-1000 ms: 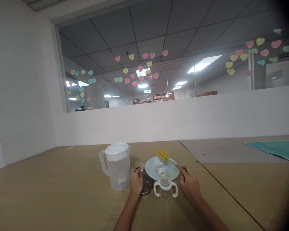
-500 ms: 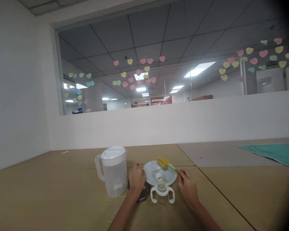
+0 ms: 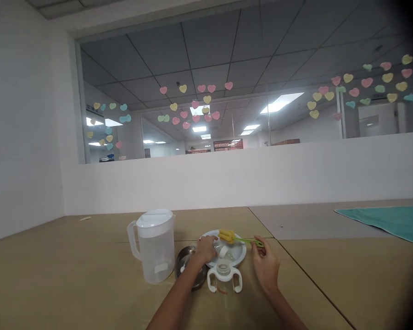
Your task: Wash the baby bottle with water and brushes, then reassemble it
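My right hand grips the green handle of a brush with a yellow sponge head, held over the white plate. My left hand is at the plate's left side, near the sponge head; its fingers are bent and what they hold, if anything, is hidden. A clear part with a white ring lies on the plate. In front of the plate stands a clear bottle with two white handles. A metal bowl with a small white item inside sits below my left forearm.
A lidded clear pitcher stands left of the bowl. A teal cloth lies at the far right. A small pale piece rests near the back left. Behind the table are a white wall and a window with heart-shaped notes.
My left hand has moved from above the metal bowl to the plate, uncovering the bowl. The brush now lies more level in my right hand. The view has shifted slightly.
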{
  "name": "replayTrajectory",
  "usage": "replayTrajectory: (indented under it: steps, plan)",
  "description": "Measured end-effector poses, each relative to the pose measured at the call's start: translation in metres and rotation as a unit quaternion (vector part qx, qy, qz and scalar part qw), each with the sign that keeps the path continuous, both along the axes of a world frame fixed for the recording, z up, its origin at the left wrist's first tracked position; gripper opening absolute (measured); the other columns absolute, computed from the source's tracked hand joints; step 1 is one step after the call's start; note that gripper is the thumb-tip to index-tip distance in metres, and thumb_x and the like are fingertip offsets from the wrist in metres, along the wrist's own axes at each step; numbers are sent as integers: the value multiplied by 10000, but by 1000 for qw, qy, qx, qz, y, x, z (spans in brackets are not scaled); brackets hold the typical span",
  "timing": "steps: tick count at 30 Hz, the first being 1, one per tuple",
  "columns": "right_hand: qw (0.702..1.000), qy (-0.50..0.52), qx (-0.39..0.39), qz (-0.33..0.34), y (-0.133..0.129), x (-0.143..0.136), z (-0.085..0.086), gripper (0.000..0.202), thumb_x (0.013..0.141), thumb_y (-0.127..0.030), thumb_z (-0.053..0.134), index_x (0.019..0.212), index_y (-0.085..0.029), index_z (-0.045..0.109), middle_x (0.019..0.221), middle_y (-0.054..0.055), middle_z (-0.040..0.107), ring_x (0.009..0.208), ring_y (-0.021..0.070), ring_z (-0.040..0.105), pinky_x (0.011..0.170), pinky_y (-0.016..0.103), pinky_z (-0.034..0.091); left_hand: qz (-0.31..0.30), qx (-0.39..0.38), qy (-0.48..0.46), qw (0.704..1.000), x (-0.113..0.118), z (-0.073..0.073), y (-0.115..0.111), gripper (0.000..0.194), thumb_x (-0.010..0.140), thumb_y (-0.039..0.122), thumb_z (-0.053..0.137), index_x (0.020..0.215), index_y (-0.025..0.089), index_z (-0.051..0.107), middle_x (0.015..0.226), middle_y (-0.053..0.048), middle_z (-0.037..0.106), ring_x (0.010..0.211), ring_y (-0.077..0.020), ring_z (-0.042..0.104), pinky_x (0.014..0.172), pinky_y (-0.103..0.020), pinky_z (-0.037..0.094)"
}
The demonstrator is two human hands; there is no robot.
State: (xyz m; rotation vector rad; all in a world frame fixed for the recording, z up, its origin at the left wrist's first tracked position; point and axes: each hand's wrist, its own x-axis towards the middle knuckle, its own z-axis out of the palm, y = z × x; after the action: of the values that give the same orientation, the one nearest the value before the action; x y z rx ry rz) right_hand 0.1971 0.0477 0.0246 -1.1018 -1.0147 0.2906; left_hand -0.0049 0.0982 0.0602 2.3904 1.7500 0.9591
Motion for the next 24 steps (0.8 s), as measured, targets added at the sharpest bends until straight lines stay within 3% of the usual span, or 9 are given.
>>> replayTrajectory:
  steps: [3,5,8,11,13,17,24]
  plan:
    - [993,104,-21,48,3,1,4,474,710,-538,585,959,-136,621,725,81,643,675,213,612,652,314,470,-10,41,-60,997,-10,-9,-11,555,669,84,531,1216,169,568,1211,-107,568,1116,-220,532,998,-352,373]
    - [975,194,-15,110,8,2,4,465,645,-501,663,927,-135,608,630,45,605,595,183,579,594,291,473,-10,95,-153,984,-15,-19,-20,511,759,142,480,1269,150,508,1297,-116,501,1174,-191,484,1022,-324,356]
    - [917,313,-17,245,13,4,5,407,541,-361,775,847,-148,609,626,11,580,556,135,542,526,240,474,-6,149,-276,950,-18,-32,-35,495,854,294,464,1323,138,428,1341,-136,453,1190,-204,463,985,-341,390]
    - [859,371,-26,352,12,6,8,333,531,-269,809,782,-144,631,697,7,584,580,96,533,517,187,478,3,173,-312,934,-17,-36,-45,519,896,394,441,1345,140,388,1344,-146,446,1142,-206,499,950,-346,418]
    - [841,383,-26,381,8,8,11,306,528,-256,819,746,-137,639,695,1,570,569,76,512,503,163,467,4,202,-297,933,-18,-36,-48,507,925,405,391,1358,142,376,1363,-146,428,1190,-210,470,986,-358,396]
    - [847,352,-27,396,1,11,15,317,498,-273,835,714,-131,653,670,1,568,558,73,497,508,165,470,10,243,-204,948,-25,-39,-49,491,964,358,287,1391,127,359,1423,-127,361,1338,-202,304,1117,-384,251]
    - [854,334,-33,396,3,19,13,282,494,-261,833,673,-126,662,670,2,577,559,68,488,532,172,468,-17,271,-118,955,-31,-38,-55,463,970,279,260,1401,151,370,1410,-105,391,1313,-193,339,1109,-393,273]
